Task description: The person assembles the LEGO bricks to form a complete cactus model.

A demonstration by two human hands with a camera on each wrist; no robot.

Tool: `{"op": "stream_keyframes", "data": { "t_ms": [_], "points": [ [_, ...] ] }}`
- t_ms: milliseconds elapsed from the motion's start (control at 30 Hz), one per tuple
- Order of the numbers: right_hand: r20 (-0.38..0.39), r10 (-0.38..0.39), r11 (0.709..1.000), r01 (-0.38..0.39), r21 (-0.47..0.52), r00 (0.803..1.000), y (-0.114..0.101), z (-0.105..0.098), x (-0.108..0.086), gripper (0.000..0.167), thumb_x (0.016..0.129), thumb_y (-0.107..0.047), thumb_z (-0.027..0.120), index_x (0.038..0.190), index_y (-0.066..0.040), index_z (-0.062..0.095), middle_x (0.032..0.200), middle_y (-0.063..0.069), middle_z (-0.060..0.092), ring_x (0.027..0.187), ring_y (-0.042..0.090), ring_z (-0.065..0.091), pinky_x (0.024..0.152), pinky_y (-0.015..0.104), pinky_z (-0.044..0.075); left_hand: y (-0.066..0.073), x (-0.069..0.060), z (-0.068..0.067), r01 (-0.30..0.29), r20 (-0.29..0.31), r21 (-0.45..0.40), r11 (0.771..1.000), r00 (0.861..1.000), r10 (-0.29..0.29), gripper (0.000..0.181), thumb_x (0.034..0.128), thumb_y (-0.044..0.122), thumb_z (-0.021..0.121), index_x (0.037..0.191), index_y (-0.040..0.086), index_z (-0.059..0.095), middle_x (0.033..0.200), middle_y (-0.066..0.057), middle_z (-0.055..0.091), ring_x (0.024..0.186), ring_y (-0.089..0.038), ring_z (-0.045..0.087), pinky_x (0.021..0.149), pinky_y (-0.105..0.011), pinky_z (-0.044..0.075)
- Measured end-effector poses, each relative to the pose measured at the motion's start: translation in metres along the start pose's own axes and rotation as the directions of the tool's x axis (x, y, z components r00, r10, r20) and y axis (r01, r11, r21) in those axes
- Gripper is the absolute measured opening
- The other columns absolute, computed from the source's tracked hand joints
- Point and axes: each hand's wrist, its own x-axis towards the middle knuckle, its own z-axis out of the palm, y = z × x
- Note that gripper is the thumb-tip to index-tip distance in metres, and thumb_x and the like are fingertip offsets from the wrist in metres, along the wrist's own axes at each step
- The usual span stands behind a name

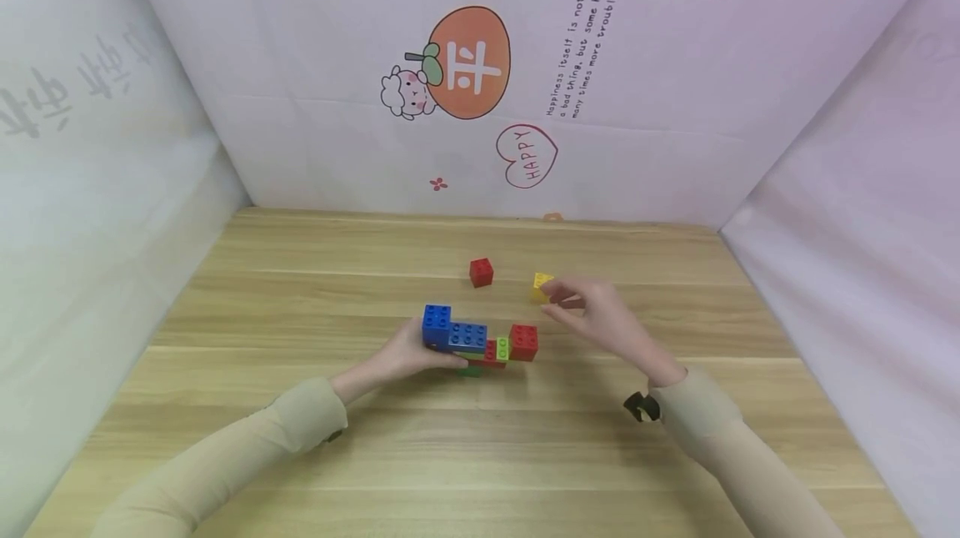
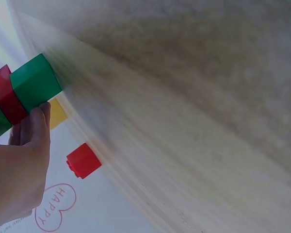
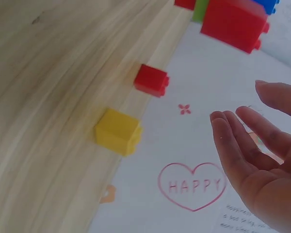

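Note:
In the head view my left hand (image 1: 405,351) grips a built piece of toy building bricks just above the table. It has blue bricks (image 1: 468,336) at its left, a small lime brick (image 1: 503,348) and a red brick (image 1: 524,342) at its right end. Green and red bricks (image 2: 36,81) show on its underside in the left wrist view. My right hand (image 1: 600,317) hovers with bent, parted fingers beside a loose yellow brick (image 1: 540,286), partly covering it. In the right wrist view, a gap separates those fingers from the yellow brick (image 3: 118,131), and nothing is between them.
A loose red brick (image 1: 482,273) stands on the wooden table (image 1: 480,455), left of the yellow one. White printed cloth (image 1: 315,121) rises behind the table's back edge, with more white cloth on both sides.

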Motion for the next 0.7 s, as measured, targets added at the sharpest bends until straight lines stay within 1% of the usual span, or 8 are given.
{"op": "stream_keyframes", "data": {
  "t_ms": [133,267,500,700],
  "points": [
    [0.001,0.061,0.998,-0.061,0.022,0.998,0.015,0.000,0.008,0.027,0.089,-0.006,0.071,0.114,0.004,0.066,0.111,0.023,0.072,0.099,0.032,0.071,0.085,0.044,0.062,-0.001,0.000,0.000,0.007,0.003,-0.012,1.000,1.000,-0.007,0.068,0.0801,0.021,0.083,0.137,0.002,0.051,0.131,-0.017,0.066,0.121,-0.032,0.064,0.106,-0.047,0.051],
    [0.017,0.117,0.993,-0.118,0.030,0.993,0.029,0.000,0.016,0.032,0.090,-0.006,0.070,0.119,0.007,0.064,0.116,0.026,0.069,0.102,0.035,0.070,0.088,0.045,0.061,-0.002,0.000,0.000,0.020,0.001,-0.028,0.999,1.000,-0.020,0.065,0.0796,0.022,0.084,0.135,0.006,0.053,0.130,-0.015,0.067,0.121,-0.031,0.065,0.106,-0.046,0.051],
    [0.011,0.142,0.990,-0.142,-0.002,0.990,0.051,0.004,0.029,0.034,0.090,-0.005,0.069,0.120,0.010,0.062,0.119,0.029,0.067,0.104,0.042,0.068,0.091,0.049,0.059,-0.002,0.000,0.001,0.012,-0.004,-0.044,0.999,1.000,-0.012,0.065,0.0796,0.022,0.084,0.135,0.007,0.053,0.130,-0.015,0.067,0.120,-0.031,0.065,0.106,-0.046,0.051],
    [0.041,0.187,0.982,-0.186,-0.019,0.982,0.065,0.009,0.037,0.038,0.090,-0.007,0.069,0.122,0.011,0.060,0.121,0.031,0.065,0.106,0.043,0.068,0.093,0.048,0.058,-0.004,0.001,0.001,-0.005,0.003,-0.046,0.999,1.000,0.005,0.064,0.0802,0.021,0.083,0.135,0.006,0.053,0.130,-0.015,0.067,0.120,-0.030,0.065,0.106,-0.045,0.051]
  ]
}}
